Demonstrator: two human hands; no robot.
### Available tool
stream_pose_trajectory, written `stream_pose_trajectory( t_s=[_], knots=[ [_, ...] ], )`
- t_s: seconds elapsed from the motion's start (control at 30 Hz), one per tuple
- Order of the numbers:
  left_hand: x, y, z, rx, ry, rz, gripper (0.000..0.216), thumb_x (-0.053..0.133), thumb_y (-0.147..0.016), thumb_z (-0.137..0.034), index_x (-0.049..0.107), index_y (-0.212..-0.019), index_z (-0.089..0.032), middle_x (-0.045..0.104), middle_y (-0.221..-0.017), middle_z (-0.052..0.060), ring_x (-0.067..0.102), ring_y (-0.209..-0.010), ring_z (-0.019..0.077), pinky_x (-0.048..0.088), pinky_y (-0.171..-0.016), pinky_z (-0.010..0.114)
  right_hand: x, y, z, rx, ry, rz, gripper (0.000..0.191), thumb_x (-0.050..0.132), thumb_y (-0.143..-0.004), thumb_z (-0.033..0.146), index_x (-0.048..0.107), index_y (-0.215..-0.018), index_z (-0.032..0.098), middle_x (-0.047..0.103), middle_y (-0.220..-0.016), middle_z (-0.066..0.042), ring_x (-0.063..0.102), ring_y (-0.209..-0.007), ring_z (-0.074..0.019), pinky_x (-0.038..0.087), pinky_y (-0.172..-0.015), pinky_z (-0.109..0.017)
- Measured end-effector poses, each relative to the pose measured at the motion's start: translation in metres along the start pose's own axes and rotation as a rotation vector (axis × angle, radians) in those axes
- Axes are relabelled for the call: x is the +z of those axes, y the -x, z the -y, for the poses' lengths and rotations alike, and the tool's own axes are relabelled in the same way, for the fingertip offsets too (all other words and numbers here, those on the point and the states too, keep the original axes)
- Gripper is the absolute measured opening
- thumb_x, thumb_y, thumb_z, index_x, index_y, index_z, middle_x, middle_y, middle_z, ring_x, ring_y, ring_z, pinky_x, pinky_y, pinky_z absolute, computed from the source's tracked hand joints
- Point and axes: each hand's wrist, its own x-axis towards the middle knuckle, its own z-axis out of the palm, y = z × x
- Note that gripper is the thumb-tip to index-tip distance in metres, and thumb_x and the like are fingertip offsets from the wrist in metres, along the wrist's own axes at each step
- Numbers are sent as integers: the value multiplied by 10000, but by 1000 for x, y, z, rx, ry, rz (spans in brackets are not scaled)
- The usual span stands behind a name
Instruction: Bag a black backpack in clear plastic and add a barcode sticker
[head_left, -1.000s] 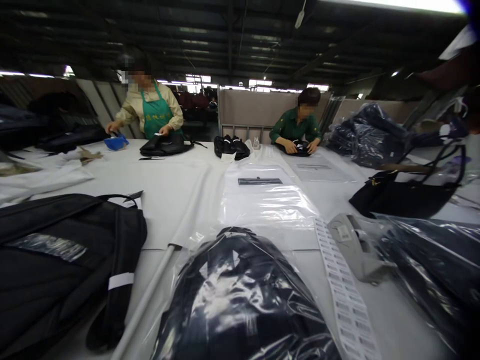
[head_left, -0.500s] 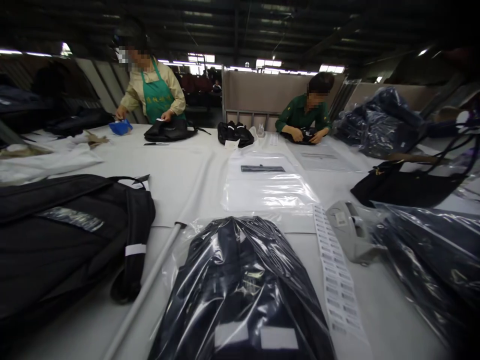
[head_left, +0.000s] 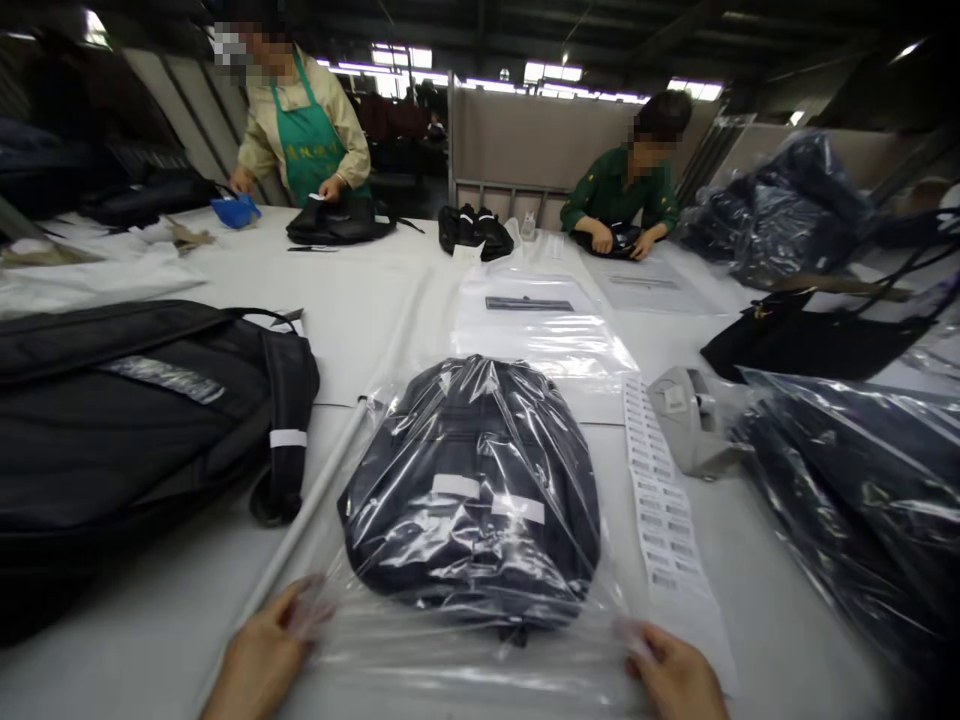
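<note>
Beyond, between left fingers and right fingers | backpack in clear bag | both pinch bag edge

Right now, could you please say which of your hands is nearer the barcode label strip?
Right. The right hand is by the lower end of the label strip; the left hand is across the clear bag.

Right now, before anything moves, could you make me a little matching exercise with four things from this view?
Things:
1. Clear plastic bag
2. Barcode label sheet
3. Black tote bag
4. Apron

Descriptions:
A. Green, worn by a person
B. Left of the grey tape dispenser
C. Around a dark backpack, held by the left hand and right hand
D. At the right, handles raised

Pairs: 1-C, 2-B, 3-D, 4-A
</note>
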Motion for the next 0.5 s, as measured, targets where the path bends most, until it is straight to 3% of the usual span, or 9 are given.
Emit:
stream_pose_trajectory(
  t_s=[0.13,0.33,0.43,0.5],
  knots=[
    [-17,21,21,-69,39,-180,589,522,-545,-657,664,-900,-209,692,-846,34,643,-778,263,490,-684,306,-19,16,-22,-93,92,-227,444,577,-647,562,733,-926,254,723,-952,-14,674,-875,-245,534,-708,-251],
    [-11,53,46,-34,208,-203,541,556,-545,-661,613,-815,-196,580,-560,-32,563,-545,177,433,-500,235,-12,35,-42,-61,111,-291,536,527,-659,648,736,-914,226,725,-934,-35,676,-871,-280,560,-680,-311],
    [-3,69,52,51,235,-236,484,591,-587,-657,616,-757,-205,592,-552,-35,555,-507,161,435,-478,217,-24,31,-49,-31,66,-379,559,529,-668,661,711,-996,247,704,-1016,-6,659,-933,-278,537,-796,-327],
    [9,84,59,135,211,-240,416,606,-620,-628,632,-701,-220,623,-571,-34,575,-501,157,448,-474,205,-30,27,-55,-41,35,-389,574,510,-686,653,708,-1008,222,705,-1014,-16,672,-886,-276,538,-785,-330]
  ],
)
